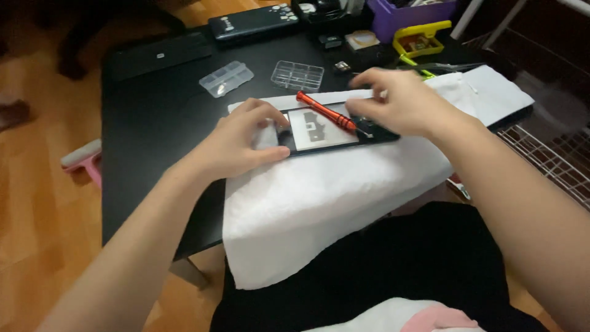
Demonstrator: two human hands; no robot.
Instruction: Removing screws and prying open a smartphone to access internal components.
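Black low table point(153, 123) carries a white folded cloth point(319, 203), and on it a dark flat phone point(335, 129) lies crosswise. Left hand point(239, 138) pinches its left end; right hand point(402, 101), at its right end, grips an orange slim screwdriver point(326, 112) slanting up-left.

My one camera sits on my head and looks steeply down and forward from close above, over my lap onto the near edge of the low black rectangular table point(147, 123) draped with a white cloth point(319, 197).
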